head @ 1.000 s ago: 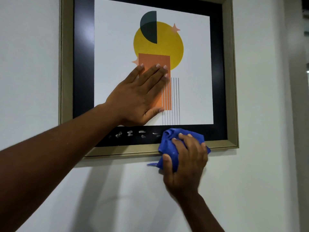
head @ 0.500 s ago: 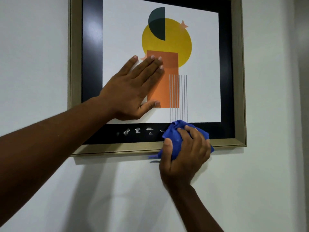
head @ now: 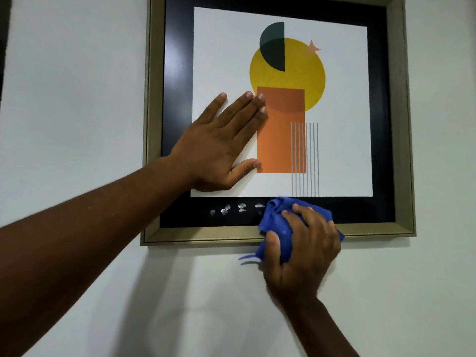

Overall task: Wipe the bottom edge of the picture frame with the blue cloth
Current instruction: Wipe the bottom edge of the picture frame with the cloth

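A picture frame [head: 203, 234] with a dull gold rim and black inner border hangs on a white wall; its print shows a yellow circle and an orange rectangle. My left hand [head: 219, 148] lies flat and open on the glass at the print's lower left. My right hand [head: 301, 256] grips a bunched blue cloth [head: 277, 222] and presses it against the frame's bottom edge, a little right of its middle. Several white smudges [head: 233, 209] mark the black border just left of the cloth.
The white wall [head: 77, 99] surrounds the frame. A dark strip [head: 3, 47] runs along the far left edge of the view.
The view has shifted, so the frame sits further right and lower. My right hand and the cloth stay at about the same place on the bottom edge. My left hand has slid left on the glass.
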`<state>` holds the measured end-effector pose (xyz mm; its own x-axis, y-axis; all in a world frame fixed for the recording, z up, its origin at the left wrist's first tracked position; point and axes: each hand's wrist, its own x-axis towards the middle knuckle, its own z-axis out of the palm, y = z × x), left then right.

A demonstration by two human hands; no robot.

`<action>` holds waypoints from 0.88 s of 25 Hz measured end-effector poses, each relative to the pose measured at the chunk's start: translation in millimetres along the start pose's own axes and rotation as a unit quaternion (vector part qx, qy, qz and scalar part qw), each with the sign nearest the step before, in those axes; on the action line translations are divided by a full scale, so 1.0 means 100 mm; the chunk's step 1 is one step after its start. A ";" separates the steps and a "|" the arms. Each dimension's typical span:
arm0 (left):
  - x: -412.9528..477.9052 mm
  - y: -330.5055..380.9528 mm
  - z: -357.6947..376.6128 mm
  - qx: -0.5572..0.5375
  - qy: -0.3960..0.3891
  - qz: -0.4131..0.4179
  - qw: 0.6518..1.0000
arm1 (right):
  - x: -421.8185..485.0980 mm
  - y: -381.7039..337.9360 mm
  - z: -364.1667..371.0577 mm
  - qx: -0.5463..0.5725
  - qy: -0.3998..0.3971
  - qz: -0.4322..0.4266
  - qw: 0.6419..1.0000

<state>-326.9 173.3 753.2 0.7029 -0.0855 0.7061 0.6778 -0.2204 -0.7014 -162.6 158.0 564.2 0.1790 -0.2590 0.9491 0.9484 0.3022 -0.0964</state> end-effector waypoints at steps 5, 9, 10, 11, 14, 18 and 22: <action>-0.03 -0.05 0.00 -0.001 0.006 0.000 1.000 | -0.10 -0.13 0.00 -0.004 -0.023 -0.051 0.998; -0.05 -0.05 0.00 -0.005 0.011 -0.016 1.000 | 0.03 -0.40 0.13 -0.013 0.019 0.090 0.996; -0.06 -0.05 0.00 -0.009 0.011 -0.017 1.000 | -0.02 -0.48 0.15 -0.013 0.005 0.073 0.997; -0.07 -0.06 0.00 -0.011 0.008 -0.016 1.000 | -0.08 -0.48 0.12 -0.008 -0.019 0.020 1.000; -0.14 -0.09 0.01 -0.010 -0.002 -0.021 1.000 | -0.11 -0.34 0.04 -0.007 -0.040 -0.035 0.999; -0.15 -0.10 -0.01 -0.030 -0.008 -0.020 0.999 | -0.05 -0.60 0.11 -0.003 -0.037 0.063 0.997; -0.20 -0.10 0.00 -0.027 -0.004 -0.019 0.999 | -0.09 -0.50 0.05 0.011 -0.056 0.013 0.998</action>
<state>-347.3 177.1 746.0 0.6784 -0.0686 0.7315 0.6920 -0.2745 -0.6676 -212.7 150.4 561.7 0.1712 -0.1475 0.9741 0.9375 0.3286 -0.1150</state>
